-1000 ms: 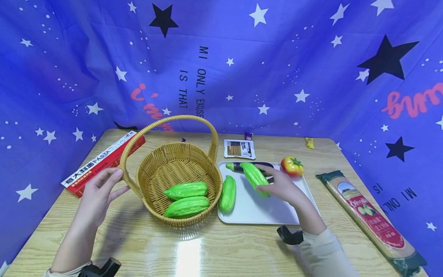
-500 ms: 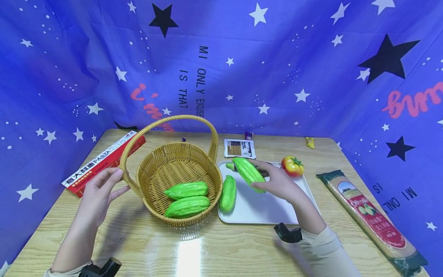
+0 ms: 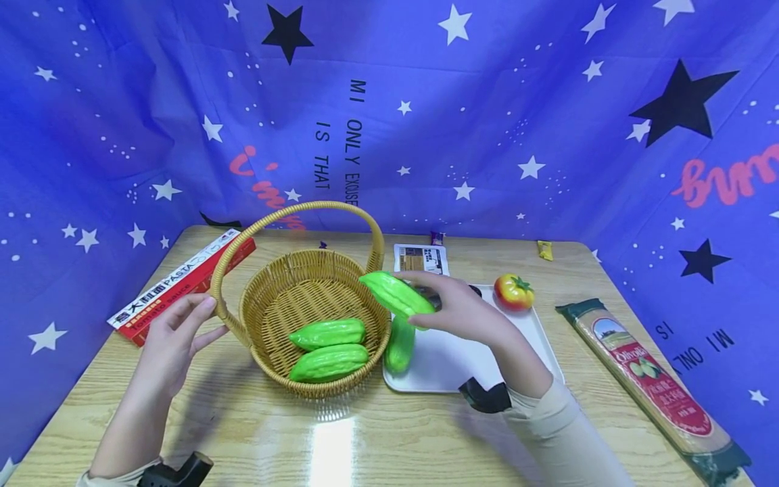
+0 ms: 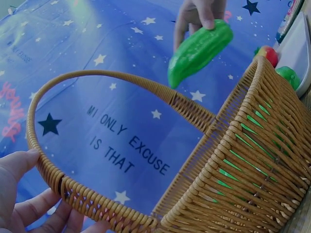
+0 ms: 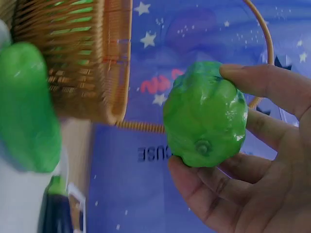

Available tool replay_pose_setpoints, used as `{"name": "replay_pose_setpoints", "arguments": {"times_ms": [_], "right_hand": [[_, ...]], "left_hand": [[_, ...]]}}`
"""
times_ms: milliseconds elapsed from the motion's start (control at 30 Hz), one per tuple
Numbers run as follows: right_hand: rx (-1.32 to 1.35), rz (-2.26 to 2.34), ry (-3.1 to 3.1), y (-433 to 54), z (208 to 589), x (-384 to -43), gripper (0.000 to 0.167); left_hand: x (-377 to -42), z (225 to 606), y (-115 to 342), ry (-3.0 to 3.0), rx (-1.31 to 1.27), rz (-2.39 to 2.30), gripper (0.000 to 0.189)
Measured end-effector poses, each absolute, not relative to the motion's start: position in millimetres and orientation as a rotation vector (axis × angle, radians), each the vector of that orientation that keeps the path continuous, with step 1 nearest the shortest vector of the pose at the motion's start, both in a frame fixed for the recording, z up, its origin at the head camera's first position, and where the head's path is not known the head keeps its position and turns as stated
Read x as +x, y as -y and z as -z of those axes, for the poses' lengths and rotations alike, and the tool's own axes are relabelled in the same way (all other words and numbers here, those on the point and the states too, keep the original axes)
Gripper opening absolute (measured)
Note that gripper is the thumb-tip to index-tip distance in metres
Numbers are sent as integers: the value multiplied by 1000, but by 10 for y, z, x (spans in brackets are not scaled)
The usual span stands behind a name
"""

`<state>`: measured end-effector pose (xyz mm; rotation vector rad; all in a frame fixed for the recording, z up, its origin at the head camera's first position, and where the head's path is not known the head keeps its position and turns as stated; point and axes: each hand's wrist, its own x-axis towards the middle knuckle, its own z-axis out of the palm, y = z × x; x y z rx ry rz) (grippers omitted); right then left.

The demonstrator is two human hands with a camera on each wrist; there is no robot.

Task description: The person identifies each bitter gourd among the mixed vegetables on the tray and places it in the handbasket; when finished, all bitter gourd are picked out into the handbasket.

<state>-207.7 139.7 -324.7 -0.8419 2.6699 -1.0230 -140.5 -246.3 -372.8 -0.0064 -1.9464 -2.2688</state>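
Observation:
My right hand (image 3: 459, 312) grips a green bitter melon (image 3: 392, 294) in the air, above the gap between basket and tray. In the right wrist view the thumb and fingers curl round this melon (image 5: 204, 116). My left hand (image 3: 173, 338) pinches the handle (image 3: 220, 284) of the wicker basket (image 3: 298, 287) on its left side. Two bitter melons lie inside the basket, a rear one (image 3: 328, 334) and a front one (image 3: 328, 364). Another bitter melon (image 3: 398, 350) rests on the white tray (image 3: 468, 372), partly covered by the held one. An eggplant (image 5: 56, 208) on the tray is mostly hidden in the head view.
A red and yellow tomato (image 3: 514, 292) sits at the tray's back right. A red pasta box (image 3: 176, 291) lies behind my left hand. At the right edge lies a spaghetti bag (image 3: 654, 385). Behind the tray are a flat packet (image 3: 420, 258) and a yellow wrapped sweet (image 3: 544, 251).
My right hand has carried the bitter melon leftward from over the tray to beside the basket's right rim. The left hand has stayed on the handle, and the basket has not moved.

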Motion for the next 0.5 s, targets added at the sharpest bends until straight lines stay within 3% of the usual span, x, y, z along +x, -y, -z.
{"name": "replay_pose_setpoints", "arguments": {"times_ms": [500], "right_hand": [[-1136,749,-2473,-723,3214,-2496,63]], "left_hand": [[-1404,3754,2478,1956,0,2275,9]]}}
